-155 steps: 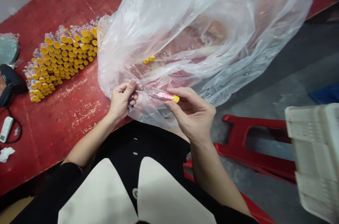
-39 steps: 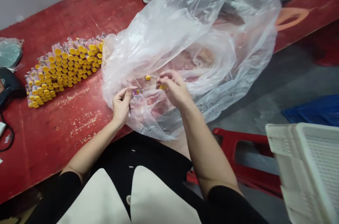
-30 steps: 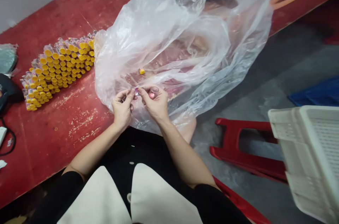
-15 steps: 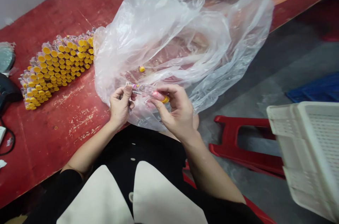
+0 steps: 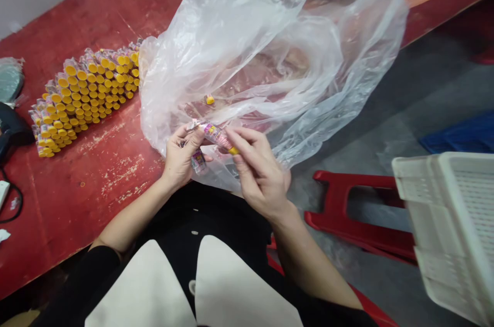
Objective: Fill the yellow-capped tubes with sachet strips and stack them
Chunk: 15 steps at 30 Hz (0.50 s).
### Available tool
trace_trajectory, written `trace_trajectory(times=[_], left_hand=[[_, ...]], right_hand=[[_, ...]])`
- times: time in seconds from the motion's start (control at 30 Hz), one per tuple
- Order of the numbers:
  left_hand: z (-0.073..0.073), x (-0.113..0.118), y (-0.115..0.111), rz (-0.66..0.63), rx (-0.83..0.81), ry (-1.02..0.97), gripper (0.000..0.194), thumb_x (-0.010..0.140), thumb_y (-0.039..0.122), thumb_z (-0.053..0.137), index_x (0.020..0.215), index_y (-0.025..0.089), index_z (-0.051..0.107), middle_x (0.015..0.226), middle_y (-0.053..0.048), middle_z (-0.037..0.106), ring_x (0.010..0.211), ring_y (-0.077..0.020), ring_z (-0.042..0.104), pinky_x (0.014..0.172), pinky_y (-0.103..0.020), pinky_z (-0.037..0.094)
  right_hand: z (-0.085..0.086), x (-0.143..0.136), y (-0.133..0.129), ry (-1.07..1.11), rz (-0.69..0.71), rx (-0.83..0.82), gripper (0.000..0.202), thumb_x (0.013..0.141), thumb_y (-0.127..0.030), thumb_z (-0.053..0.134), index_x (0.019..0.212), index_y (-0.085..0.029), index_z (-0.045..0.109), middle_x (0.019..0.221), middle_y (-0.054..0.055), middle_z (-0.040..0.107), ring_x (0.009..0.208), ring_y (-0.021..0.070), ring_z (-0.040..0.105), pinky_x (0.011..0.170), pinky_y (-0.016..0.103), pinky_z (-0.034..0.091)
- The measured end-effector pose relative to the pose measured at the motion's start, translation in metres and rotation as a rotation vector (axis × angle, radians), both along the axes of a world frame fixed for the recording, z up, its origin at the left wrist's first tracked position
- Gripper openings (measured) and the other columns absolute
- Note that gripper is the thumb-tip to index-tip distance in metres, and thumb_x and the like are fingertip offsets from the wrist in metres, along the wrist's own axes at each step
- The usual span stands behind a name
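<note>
My left hand (image 5: 180, 154) is closed on the wrapper end of a small clear-wrapped tube (image 5: 216, 134) with pink contents and a yellow cap. A second wrapped tube (image 5: 198, 161) hangs below those fingers. At the capped end, the fingertips of my right hand (image 5: 259, 167) pinch the first tube. Both hands are over the near edge of a large clear plastic bag (image 5: 239, 23) spread across the table. Inside or under its film lies one more yellow-capped piece (image 5: 209, 99); which of the two I cannot tell.
On the red table (image 5: 127, 177), a stack of yellow-capped tubes (image 5: 88, 95) stands left of the bag. A black device (image 5: 13, 128) is at the far left. To my right are a red stool (image 5: 358, 213), a white plastic crate (image 5: 436, 219) and a blue object (image 5: 463, 128) on the floor.
The tube between my hands has turned so its label shows, and its capped end now slants lower. A second tube has come into sight under my left hand. The view has shifted slightly.
</note>
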<state>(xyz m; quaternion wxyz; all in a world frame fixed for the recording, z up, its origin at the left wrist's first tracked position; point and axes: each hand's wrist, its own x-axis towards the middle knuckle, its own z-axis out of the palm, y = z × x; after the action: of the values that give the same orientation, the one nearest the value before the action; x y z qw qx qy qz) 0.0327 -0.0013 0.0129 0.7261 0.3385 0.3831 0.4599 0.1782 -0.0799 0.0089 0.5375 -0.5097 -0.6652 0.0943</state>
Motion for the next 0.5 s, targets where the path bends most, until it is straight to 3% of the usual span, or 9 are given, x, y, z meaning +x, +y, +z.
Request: trace_trajectory(times=[0.07, 0.13, 0.27, 0.4, 0.5], left_hand=[[0.002, -0.003, 0.001, -0.022, 0.031, 0.010, 0.052, 0.067, 0.047, 0.092, 0.109, 0.023, 0.072, 0.082, 0.000, 0.071, 0.064, -0.0119, 0.068, 0.043, -0.018, 0.050], [0.004, -0.007, 0.003, -0.068, 0.049, 0.046, 0.057, 0.071, 0.045, 0.090, 0.122, 0.026, 0.071, 0.082, -0.001, 0.071, 0.063, -0.0121, 0.067, 0.044, -0.018, 0.049], [0.006, -0.015, 0.006, -0.102, 0.026, 0.066, 0.056, 0.074, 0.044, 0.088, 0.125, 0.028, 0.071, 0.082, -0.001, 0.071, 0.059, -0.0118, 0.064, 0.043, -0.019, 0.047], [0.011, -0.025, 0.008, -0.085, 0.032, 0.015, 0.057, 0.073, 0.041, 0.089, 0.126, 0.029, 0.071, 0.084, -0.001, 0.072, 0.057, -0.0107, 0.062, 0.041, -0.019, 0.046], [0.015, -0.031, 0.004, -0.103, 0.048, 0.066, 0.061, 0.071, 0.042, 0.090, 0.127, 0.029, 0.071, 0.089, -0.002, 0.073, 0.060, -0.0118, 0.065, 0.043, -0.019, 0.047]], right_hand=[[0.001, -0.002, 0.001, 0.041, 0.076, -0.045, 0.057, 0.099, -0.014, 0.055, 0.153, -0.033, 0.051, 0.143, 0.012, 0.063, 0.132, 0.0256, 0.063, 0.108, 0.047, 0.058], [0.001, -0.004, 0.005, 0.094, 0.081, -0.049, 0.055, 0.097, -0.018, 0.063, 0.149, -0.034, 0.056, 0.143, 0.010, 0.065, 0.130, 0.0262, 0.066, 0.107, 0.047, 0.059], [0.003, -0.011, 0.013, 0.205, -0.015, 0.015, 0.039, 0.089, -0.019, 0.076, 0.124, -0.037, 0.076, 0.113, 0.004, 0.080, 0.103, 0.0233, 0.077, 0.091, 0.040, 0.065], [0.005, -0.020, 0.016, 0.184, 0.003, 0.006, 0.042, 0.090, -0.011, 0.071, 0.123, -0.038, 0.076, 0.110, 0.003, 0.080, 0.099, 0.0217, 0.077, 0.087, 0.039, 0.065], [0.005, -0.027, 0.014, 0.224, -0.100, 0.020, 0.037, 0.089, -0.013, 0.072, 0.116, -0.037, 0.079, 0.099, 0.002, 0.080, 0.090, 0.0211, 0.077, 0.078, 0.038, 0.065]])
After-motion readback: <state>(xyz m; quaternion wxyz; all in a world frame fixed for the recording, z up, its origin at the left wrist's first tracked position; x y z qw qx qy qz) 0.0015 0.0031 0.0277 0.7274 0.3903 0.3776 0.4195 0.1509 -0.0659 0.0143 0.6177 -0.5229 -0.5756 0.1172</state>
